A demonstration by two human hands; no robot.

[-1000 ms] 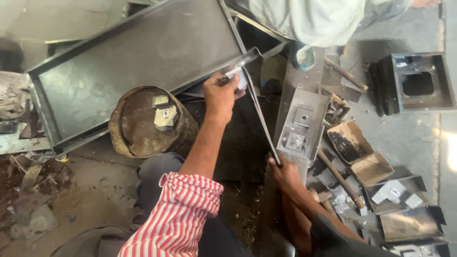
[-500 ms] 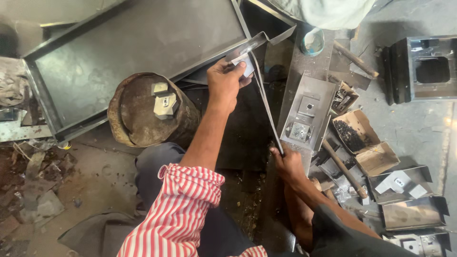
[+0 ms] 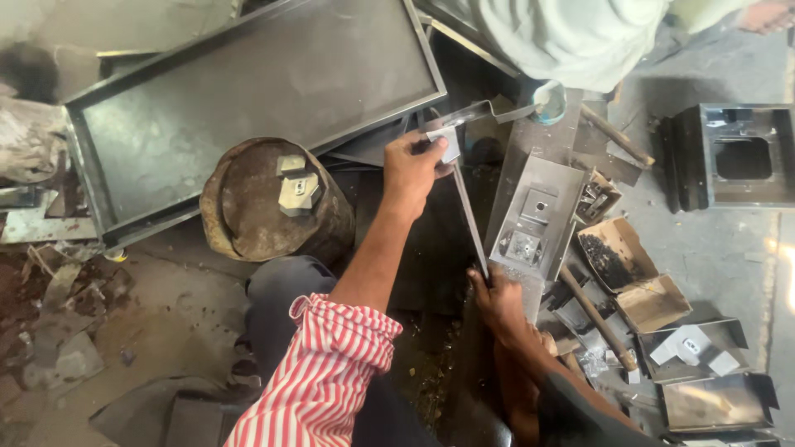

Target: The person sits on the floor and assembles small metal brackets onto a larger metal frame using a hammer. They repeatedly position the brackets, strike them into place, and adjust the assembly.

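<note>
Right now my left hand (image 3: 418, 165) has its fingers closed on a small bent metal plate (image 3: 447, 142) at the top end of a long thin metal strip (image 3: 469, 217), while my right hand (image 3: 497, 300) grips the strip's lower end. By my judgement the plate is lined up on the strip but not yet fixed, and two similar plates (image 3: 296, 186) wait on the rusty drum (image 3: 269, 203) beside me.

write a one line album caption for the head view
Left hand and right hand grip the ends of a metal strip beside a rusty drum and steel tray.
</note>
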